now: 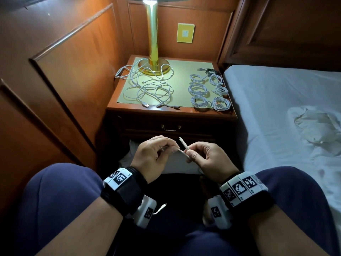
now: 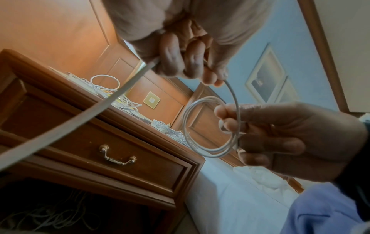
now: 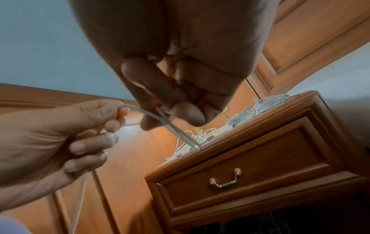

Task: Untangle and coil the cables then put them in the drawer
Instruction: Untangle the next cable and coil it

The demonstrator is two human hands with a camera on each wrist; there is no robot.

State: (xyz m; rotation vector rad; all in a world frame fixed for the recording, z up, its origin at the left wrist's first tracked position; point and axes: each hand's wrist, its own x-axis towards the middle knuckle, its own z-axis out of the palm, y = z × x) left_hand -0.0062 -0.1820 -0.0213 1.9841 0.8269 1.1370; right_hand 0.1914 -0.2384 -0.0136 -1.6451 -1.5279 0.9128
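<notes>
A white cable [image 1: 181,145] is held over my lap between both hands. My left hand [image 1: 172,148] pinches a strand of it, which trails down toward the lower left [image 2: 80,120]. My right hand [image 1: 190,154] grips a small coil of the same cable [image 2: 185,126], a few loops wide. A loose tangle of white cables [image 1: 147,87] lies on the left of the nightstand top. Several coiled cables [image 1: 208,91] sit on its right side. The drawer [image 1: 170,127] with a brass handle [image 3: 225,182] is closed.
A brass lamp [image 1: 153,43] stands at the back of the nightstand [image 1: 127,108]. The bed [image 1: 276,108] with a crumpled white cloth [image 1: 313,124] lies to the right, wood panelling to the left. More cables show dimly in the dark opening below the drawer [image 2: 50,218].
</notes>
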